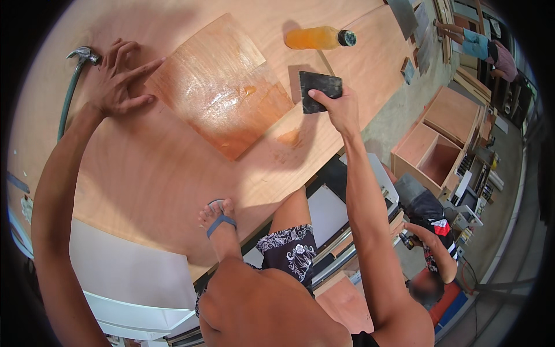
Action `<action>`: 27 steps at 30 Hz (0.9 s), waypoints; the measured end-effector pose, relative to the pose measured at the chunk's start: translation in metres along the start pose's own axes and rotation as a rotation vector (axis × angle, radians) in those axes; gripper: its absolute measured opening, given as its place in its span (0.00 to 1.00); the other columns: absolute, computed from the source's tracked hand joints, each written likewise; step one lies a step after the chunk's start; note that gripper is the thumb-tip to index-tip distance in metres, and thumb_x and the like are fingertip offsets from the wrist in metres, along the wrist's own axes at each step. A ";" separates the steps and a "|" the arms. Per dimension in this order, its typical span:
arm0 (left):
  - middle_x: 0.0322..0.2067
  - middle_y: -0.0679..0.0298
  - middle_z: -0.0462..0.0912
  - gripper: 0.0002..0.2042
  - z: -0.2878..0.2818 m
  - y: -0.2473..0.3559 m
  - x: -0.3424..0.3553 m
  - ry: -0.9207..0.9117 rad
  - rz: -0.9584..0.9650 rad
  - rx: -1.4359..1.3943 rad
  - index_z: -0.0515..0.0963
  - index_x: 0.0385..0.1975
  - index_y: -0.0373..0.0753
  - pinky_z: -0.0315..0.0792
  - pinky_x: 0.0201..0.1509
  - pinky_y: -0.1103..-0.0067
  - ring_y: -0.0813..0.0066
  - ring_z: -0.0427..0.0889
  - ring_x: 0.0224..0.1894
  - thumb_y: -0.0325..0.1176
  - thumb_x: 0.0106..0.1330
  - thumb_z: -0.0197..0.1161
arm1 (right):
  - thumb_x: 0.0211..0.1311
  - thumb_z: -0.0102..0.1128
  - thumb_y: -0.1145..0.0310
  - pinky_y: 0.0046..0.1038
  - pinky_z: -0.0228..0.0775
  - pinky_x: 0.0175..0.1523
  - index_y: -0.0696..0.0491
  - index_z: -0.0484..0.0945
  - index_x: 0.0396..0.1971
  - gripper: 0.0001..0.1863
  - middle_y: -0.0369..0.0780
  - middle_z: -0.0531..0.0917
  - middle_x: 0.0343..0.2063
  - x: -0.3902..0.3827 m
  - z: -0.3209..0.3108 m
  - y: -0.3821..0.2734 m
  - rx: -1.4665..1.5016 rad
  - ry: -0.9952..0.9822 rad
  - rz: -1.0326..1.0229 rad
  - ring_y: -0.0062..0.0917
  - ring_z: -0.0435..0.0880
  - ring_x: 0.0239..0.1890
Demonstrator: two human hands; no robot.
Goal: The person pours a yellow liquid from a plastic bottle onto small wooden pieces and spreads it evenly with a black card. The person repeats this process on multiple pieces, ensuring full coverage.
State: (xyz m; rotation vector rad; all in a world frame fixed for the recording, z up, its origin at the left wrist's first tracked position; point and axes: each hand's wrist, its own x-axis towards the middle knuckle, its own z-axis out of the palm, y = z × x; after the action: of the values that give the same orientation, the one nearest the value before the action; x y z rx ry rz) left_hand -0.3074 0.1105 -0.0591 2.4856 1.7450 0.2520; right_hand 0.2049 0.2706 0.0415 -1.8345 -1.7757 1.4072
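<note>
My left hand rests with spread fingers on the plywood surface, its index finger reaching the left edge of a thin wood sheet coated in glossy amber liquid. A claw hammer with a dark green handle lies just left of that hand. My right hand grips a dark square spreader at the sheet's right, near a wet amber smear. Above them, a clear bottle of yellow-orange liquid with a dark cap lies on its side.
My foot in a blue sandal is on the board. At the lower right a co-worker holds a dark tool; another person bends over at the top right. Wooden cabinets stand on the floor at right. A white panel is lower left.
</note>
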 end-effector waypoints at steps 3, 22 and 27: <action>0.70 0.54 0.66 0.40 0.000 0.002 -0.001 -0.018 -0.001 0.004 0.75 0.76 0.69 0.51 0.84 0.48 0.46 0.59 0.76 0.74 0.62 0.61 | 0.61 0.82 0.75 0.24 0.83 0.43 0.62 0.89 0.45 0.15 0.35 0.93 0.35 -0.007 -0.006 0.000 0.124 -0.058 -0.001 0.16 0.89 0.35; 0.70 0.54 0.66 0.42 0.003 0.006 -0.003 0.026 -0.005 -0.033 0.74 0.77 0.68 0.44 0.88 0.50 0.48 0.58 0.76 0.74 0.61 0.62 | 0.61 0.83 0.69 0.27 0.82 0.49 0.59 0.88 0.46 0.17 0.37 0.92 0.36 0.056 0.058 -0.039 -0.275 -0.378 -0.339 0.22 0.90 0.39; 0.69 0.54 0.66 0.42 0.002 0.007 -0.001 0.012 -0.011 -0.014 0.74 0.77 0.69 0.43 0.88 0.50 0.48 0.59 0.76 0.75 0.61 0.61 | 0.61 0.83 0.68 0.28 0.81 0.47 0.59 0.88 0.48 0.18 0.38 0.92 0.36 0.053 0.058 -0.037 -0.268 -0.236 -0.369 0.23 0.89 0.37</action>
State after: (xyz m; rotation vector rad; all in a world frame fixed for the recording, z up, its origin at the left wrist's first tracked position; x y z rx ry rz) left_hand -0.3008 0.1075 -0.0600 2.4691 1.7551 0.2775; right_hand 0.1281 0.2995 0.0134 -1.3863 -2.3736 1.3334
